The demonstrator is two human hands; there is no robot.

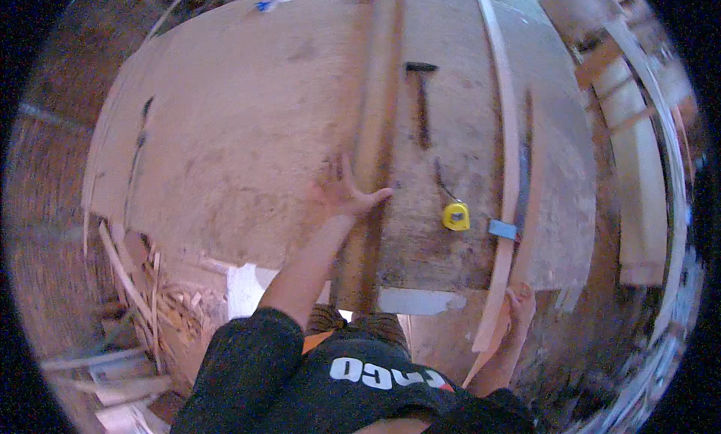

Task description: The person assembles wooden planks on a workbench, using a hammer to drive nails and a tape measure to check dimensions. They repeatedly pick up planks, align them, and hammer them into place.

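Down by our chest, our right hand (518,302) looks clamped round the pale strip's (505,171) near end, steadying it. Left of that strip, our left hand (342,194) presses the long plank (375,134), fingers spread; tape measure (455,216) between.

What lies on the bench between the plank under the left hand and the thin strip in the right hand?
In the head view, a hammer and a yellow tape measure lie between the plank and the strip.
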